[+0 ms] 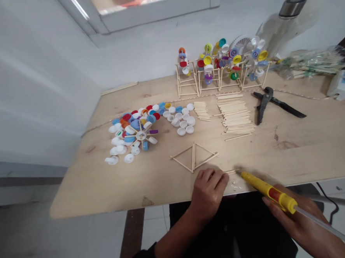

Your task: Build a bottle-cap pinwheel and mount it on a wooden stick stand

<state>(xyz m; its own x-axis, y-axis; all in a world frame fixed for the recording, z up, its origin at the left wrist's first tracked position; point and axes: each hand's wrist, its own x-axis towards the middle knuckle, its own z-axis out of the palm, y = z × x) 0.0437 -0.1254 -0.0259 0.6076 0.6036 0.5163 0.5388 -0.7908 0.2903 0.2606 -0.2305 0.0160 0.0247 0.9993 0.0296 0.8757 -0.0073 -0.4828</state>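
Note:
My right hand [297,212] is closed around a yellow hot glue gun [259,185] with a glue stick poking out of its back end. The gun's nozzle meets the tip of a thin wooden stick [232,171] at the table's front edge. My left hand [208,191] is closed over the other end of that stick, its fingertips pinching it down on the wood. Just beyond my left hand lie two triangles of joined sticks [193,157], side by side. Small bits of clear glue [236,185] dot the tabletop below the nozzle.
Colourful bottle caps [126,117] and a cap wheel [141,135] lie left. Short sticks [202,110] and long sticks [234,115] lie mid-table, beside black pliers [267,101]. Several stick stands with cap wheels [188,83], a bottle [279,30] and a power strip [342,85] stand behind.

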